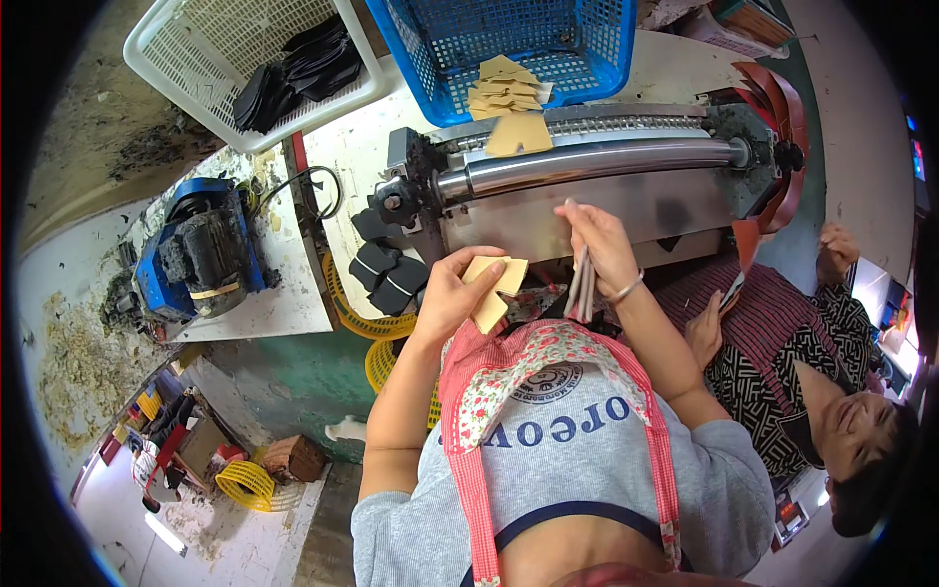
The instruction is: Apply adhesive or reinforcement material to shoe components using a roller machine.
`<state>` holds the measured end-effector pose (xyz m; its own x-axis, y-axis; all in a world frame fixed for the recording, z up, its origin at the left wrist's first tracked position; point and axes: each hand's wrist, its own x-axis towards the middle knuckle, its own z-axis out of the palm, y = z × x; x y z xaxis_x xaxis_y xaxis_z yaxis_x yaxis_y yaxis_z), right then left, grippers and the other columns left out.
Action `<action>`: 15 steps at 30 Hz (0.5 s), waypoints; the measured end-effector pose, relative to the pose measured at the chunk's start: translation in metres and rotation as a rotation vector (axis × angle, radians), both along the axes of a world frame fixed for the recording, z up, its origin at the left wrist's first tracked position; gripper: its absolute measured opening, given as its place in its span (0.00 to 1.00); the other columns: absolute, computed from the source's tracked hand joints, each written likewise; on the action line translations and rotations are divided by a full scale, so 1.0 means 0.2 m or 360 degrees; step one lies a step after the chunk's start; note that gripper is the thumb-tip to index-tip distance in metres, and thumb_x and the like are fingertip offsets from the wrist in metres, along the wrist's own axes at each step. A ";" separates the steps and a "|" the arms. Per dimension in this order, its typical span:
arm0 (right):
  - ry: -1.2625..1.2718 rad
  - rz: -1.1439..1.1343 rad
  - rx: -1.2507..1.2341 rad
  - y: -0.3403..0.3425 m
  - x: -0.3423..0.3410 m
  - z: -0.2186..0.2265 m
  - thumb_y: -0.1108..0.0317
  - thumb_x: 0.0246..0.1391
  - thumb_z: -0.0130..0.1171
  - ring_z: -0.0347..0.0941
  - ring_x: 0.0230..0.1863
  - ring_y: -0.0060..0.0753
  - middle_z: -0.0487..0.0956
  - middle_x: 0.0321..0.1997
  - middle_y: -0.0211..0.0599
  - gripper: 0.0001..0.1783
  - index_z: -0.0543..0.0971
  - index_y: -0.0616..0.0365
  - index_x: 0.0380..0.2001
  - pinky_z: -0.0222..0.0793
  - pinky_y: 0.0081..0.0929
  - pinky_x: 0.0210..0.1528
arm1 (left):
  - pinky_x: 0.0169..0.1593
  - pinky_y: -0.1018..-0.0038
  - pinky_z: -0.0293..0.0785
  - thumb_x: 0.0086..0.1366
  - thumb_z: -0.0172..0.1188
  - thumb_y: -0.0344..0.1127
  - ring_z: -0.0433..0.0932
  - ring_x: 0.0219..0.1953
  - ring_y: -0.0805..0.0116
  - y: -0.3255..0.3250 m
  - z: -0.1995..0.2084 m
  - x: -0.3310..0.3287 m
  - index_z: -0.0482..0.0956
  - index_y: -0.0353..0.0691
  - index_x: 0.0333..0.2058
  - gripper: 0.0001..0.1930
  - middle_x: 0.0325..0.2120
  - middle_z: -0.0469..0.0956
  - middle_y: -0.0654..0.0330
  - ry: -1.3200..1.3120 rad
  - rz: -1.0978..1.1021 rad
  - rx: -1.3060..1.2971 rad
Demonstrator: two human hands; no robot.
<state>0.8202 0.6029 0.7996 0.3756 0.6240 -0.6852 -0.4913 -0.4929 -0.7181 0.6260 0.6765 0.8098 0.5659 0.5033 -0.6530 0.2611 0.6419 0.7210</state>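
Work looks midway: yellow pieces (pixel 512 276) pinched in left hand (pixel 452 293), thumb on top; more piled at blue basket (pixel 614 54), one by roller (pixel 616 162). Right hand (pixel 604 252) partly curled round pale strips (pixel 584 287). Amount left: cannot tell.

Your view is fairly bright, glare streaking the long polished silver metal roller (pixel 606 164) and a straight white tube light (pixel 165 534) glowing at lower left. Toward the black rim, edges bend and detail softens.
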 end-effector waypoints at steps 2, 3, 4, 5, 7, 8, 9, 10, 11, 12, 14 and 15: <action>-0.0072 0.0238 -0.0039 -0.02 0.00 0.08 0.63 0.54 0.52 0.58 0.13 0.10 0.64 0.12 0.18 0.11 0.74 0.60 0.31 0.51 0.10 0.14 | 0.29 0.83 0.70 0.57 0.58 0.35 0.74 0.27 0.79 0.00 -0.02 0.02 0.75 0.32 0.35 0.12 0.27 0.77 0.60 -0.0020 -0.0001 0.0036; 0.0002 0.0532 0.0033 -0.03 -0.01 0.11 0.64 0.54 0.53 0.58 0.14 0.09 0.64 0.12 0.18 0.09 0.73 0.59 0.30 0.50 0.10 0.14 | 0.29 0.83 0.70 0.57 0.59 0.35 0.74 0.27 0.80 0.00 -0.02 0.04 0.75 0.32 0.34 0.12 0.27 0.77 0.61 0.0116 -0.0095 0.0155; 0.0075 0.0818 0.0101 -0.04 -0.03 0.12 0.65 0.53 0.53 0.57 0.14 0.08 0.64 0.12 0.18 0.08 0.72 0.59 0.29 0.49 0.09 0.15 | 0.29 0.83 0.69 0.57 0.59 0.35 0.73 0.26 0.80 -0.01 -0.01 0.05 0.75 0.32 0.34 0.12 0.26 0.76 0.61 0.0249 -0.0197 0.0270; 0.0034 0.0889 0.0219 -0.06 -0.04 0.09 0.65 0.50 0.58 0.54 0.15 0.07 0.65 0.13 0.19 0.10 0.71 0.59 0.26 0.47 0.11 0.15 | 0.28 0.83 0.69 0.56 0.59 0.36 0.73 0.26 0.80 -0.01 0.00 0.07 0.75 0.32 0.32 0.12 0.25 0.76 0.62 0.0282 -0.0261 0.0223; -0.0007 0.0926 0.0200 -0.07 -0.02 0.07 0.65 0.50 0.58 0.54 0.15 0.07 0.66 0.13 0.19 0.10 0.70 0.58 0.24 0.47 0.12 0.15 | 0.27 0.83 0.69 0.56 0.60 0.38 0.73 0.24 0.80 -0.03 -0.02 0.09 0.75 0.33 0.32 0.12 0.23 0.76 0.62 0.0185 -0.0235 0.0339; -0.0045 0.0978 0.0186 -0.07 0.00 0.05 0.65 0.50 0.58 0.54 0.15 0.07 0.66 0.13 0.19 0.11 0.69 0.58 0.23 0.47 0.13 0.15 | 0.26 0.82 0.69 0.56 0.60 0.39 0.74 0.22 0.80 -0.04 -0.02 0.11 0.75 0.34 0.32 0.13 0.22 0.77 0.62 0.0092 -0.0192 0.0457; -0.0003 0.0912 0.0185 -0.10 -0.02 0.03 0.65 0.49 0.58 0.55 0.15 0.08 0.67 0.12 0.20 0.11 0.69 0.59 0.23 0.46 0.15 0.14 | 0.27 0.82 0.68 0.56 0.59 0.39 0.73 0.23 0.80 -0.04 -0.01 0.11 0.74 0.34 0.33 0.13 0.21 0.76 0.62 0.0131 -0.0130 0.0347; -0.0009 0.0897 0.0182 -0.10 -0.02 0.06 0.65 0.49 0.58 0.55 0.15 0.08 0.67 0.12 0.20 0.11 0.69 0.59 0.23 0.46 0.15 0.14 | 0.27 0.82 0.68 0.56 0.59 0.39 0.73 0.23 0.80 -0.05 0.00 0.10 0.74 0.34 0.33 0.13 0.21 0.76 0.62 0.0123 -0.0145 0.0347; -0.0150 0.1029 0.0222 -0.10 -0.02 0.10 0.66 0.49 0.58 0.54 0.15 0.07 0.65 0.12 0.19 0.10 0.69 0.59 0.23 0.46 0.14 0.15 | 0.27 0.82 0.68 0.56 0.59 0.39 0.73 0.23 0.80 -0.06 0.00 0.09 0.74 0.34 0.33 0.13 0.21 0.76 0.62 0.0140 -0.0118 0.0307; -0.0293 0.1159 0.0260 -0.10 -0.02 0.13 0.67 0.49 0.58 0.54 0.15 0.06 0.62 0.11 0.18 0.10 0.69 0.59 0.23 0.46 0.13 0.15 | 0.26 0.82 0.68 0.56 0.59 0.39 0.73 0.24 0.80 -0.07 0.00 0.09 0.74 0.34 0.33 0.13 0.21 0.76 0.62 0.0157 -0.0091 0.0268; -0.0661 0.1202 0.0236 -0.13 -0.04 0.12 0.65 0.47 0.59 0.56 0.10 0.13 0.62 0.07 0.24 0.10 0.71 0.58 0.21 0.50 0.19 0.14 | 0.27 0.82 0.68 0.57 0.59 0.39 0.72 0.25 0.80 -0.08 -0.01 0.10 0.73 0.34 0.34 0.13 0.22 0.75 0.63 0.0197 -0.0162 0.0296; -0.1009 0.1166 0.0294 -0.15 -0.06 0.12 0.64 0.46 0.59 0.59 0.10 0.20 0.64 0.07 0.28 0.11 0.72 0.57 0.20 0.52 0.23 0.14 | 0.28 0.82 0.67 0.57 0.58 0.39 0.72 0.25 0.81 -0.10 -0.04 0.10 0.73 0.35 0.35 0.13 0.22 0.75 0.64 0.0189 -0.0177 0.0229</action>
